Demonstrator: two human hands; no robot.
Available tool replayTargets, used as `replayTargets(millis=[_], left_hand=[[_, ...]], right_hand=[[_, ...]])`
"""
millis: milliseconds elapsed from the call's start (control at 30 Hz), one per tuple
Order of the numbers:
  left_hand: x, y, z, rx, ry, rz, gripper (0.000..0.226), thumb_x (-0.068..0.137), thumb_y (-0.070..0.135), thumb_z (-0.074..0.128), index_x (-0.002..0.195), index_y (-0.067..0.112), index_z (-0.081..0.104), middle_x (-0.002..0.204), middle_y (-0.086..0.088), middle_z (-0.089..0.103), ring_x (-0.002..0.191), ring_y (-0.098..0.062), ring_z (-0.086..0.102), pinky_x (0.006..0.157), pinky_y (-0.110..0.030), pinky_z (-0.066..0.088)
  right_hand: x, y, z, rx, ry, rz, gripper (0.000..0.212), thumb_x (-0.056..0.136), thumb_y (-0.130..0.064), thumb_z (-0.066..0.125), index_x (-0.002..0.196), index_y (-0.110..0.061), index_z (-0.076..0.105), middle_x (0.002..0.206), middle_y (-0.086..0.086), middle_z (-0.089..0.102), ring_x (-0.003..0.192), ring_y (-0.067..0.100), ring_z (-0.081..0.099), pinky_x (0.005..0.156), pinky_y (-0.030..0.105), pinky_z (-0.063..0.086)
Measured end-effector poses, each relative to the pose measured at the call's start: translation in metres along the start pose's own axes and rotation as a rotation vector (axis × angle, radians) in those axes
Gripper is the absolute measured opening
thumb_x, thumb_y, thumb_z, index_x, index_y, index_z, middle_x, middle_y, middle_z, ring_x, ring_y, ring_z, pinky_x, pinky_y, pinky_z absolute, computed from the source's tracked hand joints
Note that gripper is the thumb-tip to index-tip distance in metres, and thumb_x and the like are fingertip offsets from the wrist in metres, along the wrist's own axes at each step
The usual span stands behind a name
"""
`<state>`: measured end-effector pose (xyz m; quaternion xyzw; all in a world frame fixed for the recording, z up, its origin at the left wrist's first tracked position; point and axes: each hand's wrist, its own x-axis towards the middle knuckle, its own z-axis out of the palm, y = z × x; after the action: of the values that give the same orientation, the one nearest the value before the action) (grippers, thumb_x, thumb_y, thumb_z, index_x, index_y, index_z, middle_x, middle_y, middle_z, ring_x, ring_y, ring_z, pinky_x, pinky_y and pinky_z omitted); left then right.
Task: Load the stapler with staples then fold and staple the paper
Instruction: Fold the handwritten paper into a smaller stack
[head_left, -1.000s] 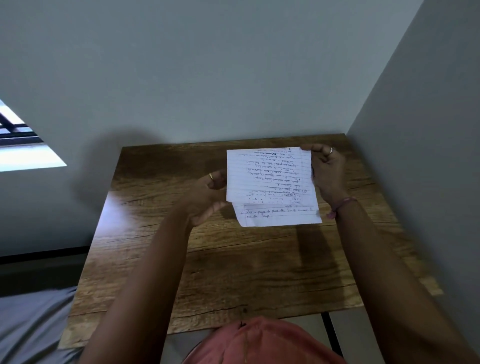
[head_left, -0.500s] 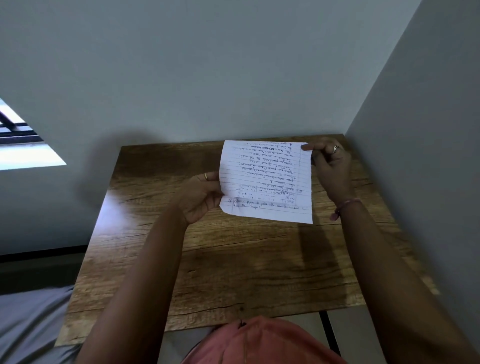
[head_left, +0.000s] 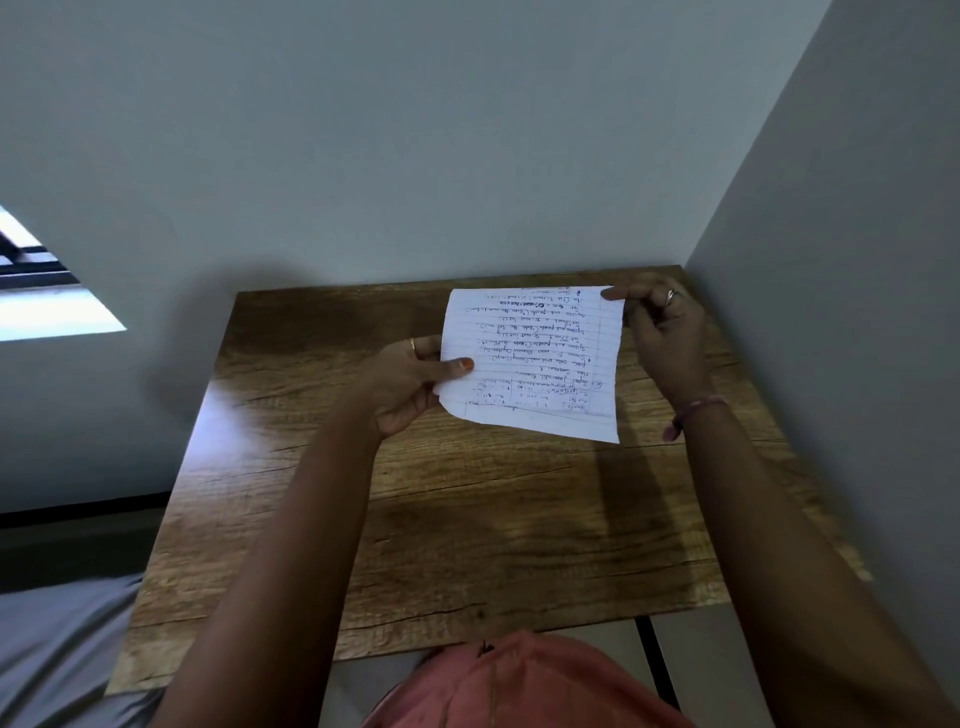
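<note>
Paper (head_left: 535, 364) held above bench (head_left: 322, 467): left hand (head_left: 410, 382) pinching at 9 o'clock, right hand (head_left: 662, 332) pinching at 1 o'clock. Seemingly folded, unstapled; no stapler visible.

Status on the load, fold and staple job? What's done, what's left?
Done: hard to say; no stapler shows on the wooden table, so loading can't be checked. In hand: the handwritten paper is held above the table, left hand pinching its left edge, right hand pinching the top right corner. No staple is visible in it. Left: likely finishing the fold and stapling.
</note>
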<state>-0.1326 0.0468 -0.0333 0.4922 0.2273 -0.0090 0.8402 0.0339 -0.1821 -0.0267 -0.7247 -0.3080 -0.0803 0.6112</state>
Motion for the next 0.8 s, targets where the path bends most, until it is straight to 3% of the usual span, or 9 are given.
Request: replayTargets(millis=[133, 233, 500, 667, 800], left_hand=[[0.003, -0.004, -0.003, -0.016, -0.044, -0.001, 0.05, 0.064, -0.01, 0.07, 0.112, 0.002, 0.063, 0.109, -0.013, 0.071, 0.1, -0.027, 0.069, 0.069, -0.034, 0.06], [0.005, -0.006, -0.003, -0.016, -0.08, 0.003, 0.05, 0.064, -0.012, 0.069, 0.111, 0.002, 0.063, 0.11, -0.013, 0.071, 0.102, -0.028, 0.068, 0.071, -0.035, 0.059], [0.005, 0.0, -0.006, 0.055, -0.111, 0.017, 0.053, 0.064, -0.011, 0.071, 0.113, 0.005, 0.063, 0.112, -0.013, 0.071, 0.104, -0.029, 0.068, 0.071, -0.037, 0.059], [0.003, 0.004, -0.005, 0.098, -0.121, 0.009, 0.056, 0.063, -0.012, 0.07, 0.116, 0.005, 0.061, 0.112, -0.012, 0.071, 0.103, -0.027, 0.068, 0.071, -0.035, 0.059], [0.001, 0.007, -0.003, 0.127, -0.153, 0.023, 0.058, 0.062, -0.014, 0.068, 0.116, 0.007, 0.063, 0.111, -0.011, 0.071, 0.103, -0.025, 0.068, 0.071, -0.034, 0.059]], right_hand=[[0.001, -0.001, -0.002, 0.302, -0.076, 0.206, 0.041, 0.087, 0.008, 0.056, 0.112, -0.023, 0.063, 0.089, -0.005, 0.064, 0.077, 0.015, 0.054, 0.067, 0.024, 0.048], [0.0, 0.002, -0.003, 0.308, -0.199, 0.267, 0.046, 0.087, 0.006, 0.059, 0.113, -0.031, 0.065, 0.088, -0.006, 0.073, 0.079, 0.012, 0.065, 0.063, 0.024, 0.053], [0.003, 0.009, -0.005, 0.32, -0.247, 0.326, 0.04, 0.085, 0.01, 0.058, 0.084, -0.025, 0.078, 0.085, -0.006, 0.076, 0.083, 0.011, 0.072, 0.064, 0.022, 0.056], [0.004, 0.013, -0.012, 0.342, -0.317, 0.345, 0.032, 0.087, 0.009, 0.056, 0.089, -0.016, 0.076, 0.092, -0.002, 0.076, 0.091, 0.017, 0.071, 0.071, 0.023, 0.057], [0.01, 0.017, -0.027, 0.387, -0.49, 0.551, 0.034, 0.091, 0.009, 0.048, 0.094, -0.011, 0.075, 0.104, 0.002, 0.074, 0.102, 0.017, 0.068, 0.083, 0.023, 0.056]])
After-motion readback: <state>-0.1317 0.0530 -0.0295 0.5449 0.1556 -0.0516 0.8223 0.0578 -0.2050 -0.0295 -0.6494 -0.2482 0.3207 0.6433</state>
